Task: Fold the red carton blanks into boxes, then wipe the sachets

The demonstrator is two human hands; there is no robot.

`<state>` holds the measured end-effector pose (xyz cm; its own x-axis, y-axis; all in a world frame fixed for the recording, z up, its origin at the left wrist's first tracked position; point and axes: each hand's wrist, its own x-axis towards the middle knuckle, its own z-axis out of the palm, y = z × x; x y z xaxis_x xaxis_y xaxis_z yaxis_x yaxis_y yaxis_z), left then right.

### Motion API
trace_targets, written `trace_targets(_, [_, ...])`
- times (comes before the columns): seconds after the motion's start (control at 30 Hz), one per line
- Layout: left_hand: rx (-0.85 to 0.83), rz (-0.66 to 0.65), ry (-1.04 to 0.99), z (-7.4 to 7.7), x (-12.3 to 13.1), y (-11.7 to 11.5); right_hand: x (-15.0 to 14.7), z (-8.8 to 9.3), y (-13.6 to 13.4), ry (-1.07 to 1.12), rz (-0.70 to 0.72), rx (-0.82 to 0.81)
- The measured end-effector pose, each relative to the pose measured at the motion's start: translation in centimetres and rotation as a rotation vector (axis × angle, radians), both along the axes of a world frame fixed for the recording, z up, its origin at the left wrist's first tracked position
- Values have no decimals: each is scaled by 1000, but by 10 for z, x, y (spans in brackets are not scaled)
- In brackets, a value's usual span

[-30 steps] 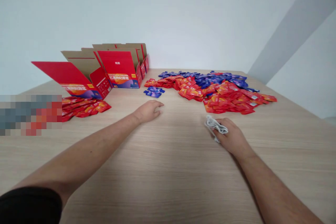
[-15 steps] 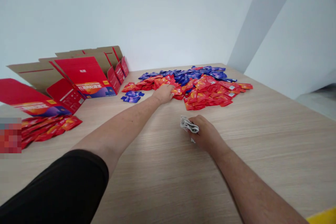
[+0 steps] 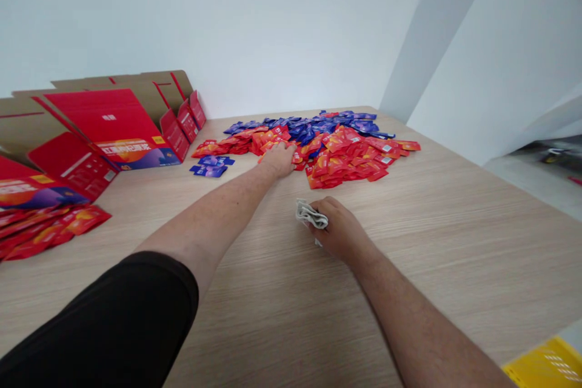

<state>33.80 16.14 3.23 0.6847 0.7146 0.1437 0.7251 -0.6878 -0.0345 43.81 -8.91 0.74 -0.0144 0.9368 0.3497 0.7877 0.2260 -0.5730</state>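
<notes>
Two hands are at the table. The left hand (image 3: pixel 278 161) lies palm down, its fingers (image 3: pixel 285 148) together and reaching onto the near edge of a heap of red sachets (image 3: pixel 345 154); the view does not show whether they pinch any sachet. The right hand (image 3: pixel 339 229) rests apart from it, closer to the camera, with its fingers (image 3: pixel 321 206) curled and clamped on a folded white cloth (image 3: pixel 310 215). The cloth sticks out past them on the left side and sits on the wooden table (image 3: pixel 459 267), well short of the heap.

Blue sachets (image 3: pixel 325 127) lie massed behind the red heap, with the two colours overlapping where they meet. A small blue cluster (image 3: pixel 209 168) sits just left of the left hand's fingers. Farther left, opened red cartons (image 3: pixel 113 124) lie with their tan flaps raised near the wall (image 3: pixel 236 24), and a fanned row of red packets (image 3: pixel 50 229) runs off the frame's left edge. A black sleeve (image 3: pixel 95 321) covers the left upper arm. A yellow crate (image 3: pixel 545 367) shows at the lower right corner, beyond the table.
</notes>
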Motion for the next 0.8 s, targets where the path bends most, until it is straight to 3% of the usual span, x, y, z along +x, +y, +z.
trace_targets(0.27, [-1, 65, -26, -7, -8, -3, 0, -2, 8, 4, -15, -27])
trace_targets(0.47, [-69, 60, -122, 2, -24, -17, 3, -10, 9, -13, 0, 36])
trace_targets(0.63, [-203, 65, -292, 7, -71, -45, 6, -13, 11, -29, -12, 78])
trace_targets(0.8, [-489, 86, -546, -2, -137, -107, 8, -11, 10, 4, -24, 127])
